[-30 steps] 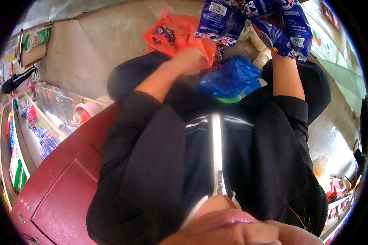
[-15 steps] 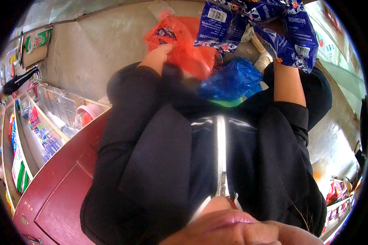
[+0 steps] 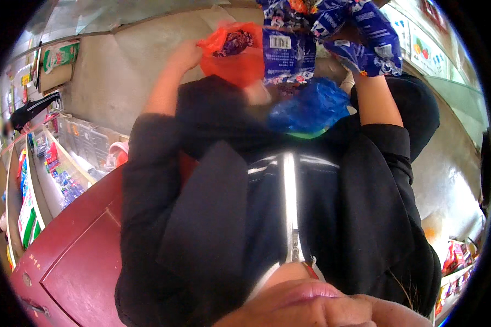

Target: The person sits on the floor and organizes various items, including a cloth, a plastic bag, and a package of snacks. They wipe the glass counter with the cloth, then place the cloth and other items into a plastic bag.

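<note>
My left hand (image 3: 189, 54) is closed at the left edge of an orange-red plastic bag (image 3: 232, 70), its fingers blurred. The bag's mouth gapes, and a dark printed packet (image 3: 236, 43) shows inside. On the right, a linked strip of shiny blue packets (image 3: 290, 57) hangs over my right hand (image 3: 364, 77), whose fingers the packets hide. The strip's left end hangs against the right side of the orange-red bag. Below the packets, a crumpled blue plastic bag (image 3: 313, 106) lies at my lap, with a light green edge (image 3: 311, 133) beneath it.
A dark red cabinet (image 3: 82, 256) stands close on my left. Beyond it are shelves (image 3: 54, 174) with small coloured goods and a pink tub (image 3: 118, 153). Bare grey floor (image 3: 131, 65) lies ahead; glass panels (image 3: 453, 92) run along the right, with goods on a shelf (image 3: 455, 261) lower down.
My left hand has moved left and slightly away from me with the bag's edge, and the bag's mouth is wider. My right hand and the packet strip have shifted left and farther away.
</note>
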The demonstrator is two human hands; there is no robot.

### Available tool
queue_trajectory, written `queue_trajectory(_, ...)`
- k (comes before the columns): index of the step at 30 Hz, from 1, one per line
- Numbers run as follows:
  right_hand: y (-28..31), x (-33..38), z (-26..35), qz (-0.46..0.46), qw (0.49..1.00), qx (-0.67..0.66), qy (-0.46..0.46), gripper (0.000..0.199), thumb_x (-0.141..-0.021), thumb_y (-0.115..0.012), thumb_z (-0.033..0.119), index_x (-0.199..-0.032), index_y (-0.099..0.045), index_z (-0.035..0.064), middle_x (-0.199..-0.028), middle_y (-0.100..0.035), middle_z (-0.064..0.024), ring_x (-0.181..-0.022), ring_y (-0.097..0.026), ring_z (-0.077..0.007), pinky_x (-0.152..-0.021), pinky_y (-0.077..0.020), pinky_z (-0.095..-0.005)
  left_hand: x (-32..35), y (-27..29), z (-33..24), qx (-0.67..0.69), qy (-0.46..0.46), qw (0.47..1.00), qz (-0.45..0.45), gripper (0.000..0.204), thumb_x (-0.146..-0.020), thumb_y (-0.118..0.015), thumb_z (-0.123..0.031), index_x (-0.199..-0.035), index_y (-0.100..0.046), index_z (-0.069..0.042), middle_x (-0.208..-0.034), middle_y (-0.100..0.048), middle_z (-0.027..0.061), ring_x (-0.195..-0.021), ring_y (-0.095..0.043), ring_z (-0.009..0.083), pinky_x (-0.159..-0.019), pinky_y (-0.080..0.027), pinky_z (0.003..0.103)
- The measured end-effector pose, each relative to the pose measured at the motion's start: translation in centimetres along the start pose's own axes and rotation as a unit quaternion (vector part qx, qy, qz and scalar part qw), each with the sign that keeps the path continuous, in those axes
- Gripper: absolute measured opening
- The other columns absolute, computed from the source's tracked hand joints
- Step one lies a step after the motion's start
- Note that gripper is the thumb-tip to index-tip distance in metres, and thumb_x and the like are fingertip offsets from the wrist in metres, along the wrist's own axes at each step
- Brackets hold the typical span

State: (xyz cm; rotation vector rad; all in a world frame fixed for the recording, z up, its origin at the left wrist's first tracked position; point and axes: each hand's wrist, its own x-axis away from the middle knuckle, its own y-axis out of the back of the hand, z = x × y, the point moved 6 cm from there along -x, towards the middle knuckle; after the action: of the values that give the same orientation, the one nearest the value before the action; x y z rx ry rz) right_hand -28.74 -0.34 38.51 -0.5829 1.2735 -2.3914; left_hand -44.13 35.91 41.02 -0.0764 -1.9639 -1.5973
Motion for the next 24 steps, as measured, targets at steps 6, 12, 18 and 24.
queue_trajectory(6,-0.8,0.2,-1.7,0.009,1.000,-0.011,-0.016,0.063,-0.068,-0.075,0.009,-0.126,-0.049,0.0047,-0.118,-0.056,-0.0066,-0.110,-0.053,-0.0193,-0.093,-0.0439,-0.0344,5.4,3.6,-0.9,0.013,-0.076,0.966,-0.245,0.028,-0.085,-0.045,-0.015,-0.103,-0.064,-0.006,-0.097,-0.064,0.0197,-0.093,-0.060,0.0341,-0.082,-0.046,0.043)
queue_trajectory(12,-0.8,0.2,-4.1,0.017,0.998,-0.009,-0.059,0.065,-0.067,-0.077,0.007,-0.126,-0.049,0.0049,-0.119,-0.055,-0.0062,-0.111,-0.053,-0.0187,-0.094,-0.0435,-0.0341,3.9,1.3,1.1,0.557,-0.003,0.811,-0.180,0.026,-0.082,-0.042,-0.008,-0.098,-0.061,-0.002,-0.093,-0.061,0.0117,-0.087,-0.057,0.0220,-0.077,-0.043,0.031)
queue_trajectory(18,-0.6,1.4,-8.0,0.028,0.990,0.008,-0.141,0.068,-0.067,-0.079,0.006,-0.127,-0.048,0.0051,-0.120,-0.055,-0.0057,-0.112,-0.052,-0.0181,-0.094,-0.0432,-0.0337,3.7,2.0,-0.1,0.676,-0.016,0.729,-0.108,0.028,-0.080,-0.047,-0.010,-0.106,-0.055,-0.002,-0.094,-0.056,0.0075,-0.083,-0.053,0.0163,-0.075,-0.043,0.029)
queue_trajectory(24,2.1,4.3,-12.1,0.242,0.868,0.425,-0.082,0.055,-0.078,-0.069,0.013,-0.128,-0.048,0.0062,-0.120,-0.054,-0.0057,-0.111,-0.052,-0.0177,-0.095,-0.0427,-0.0326,5.3,2.1,-4.7,0.167,-0.147,0.965,-0.141,0.047,-0.069,-0.068,-0.018,-0.115,-0.056,-0.014,-0.096,-0.056,0.0144,-0.094,-0.057,0.0290,-0.081,-0.047,0.037)
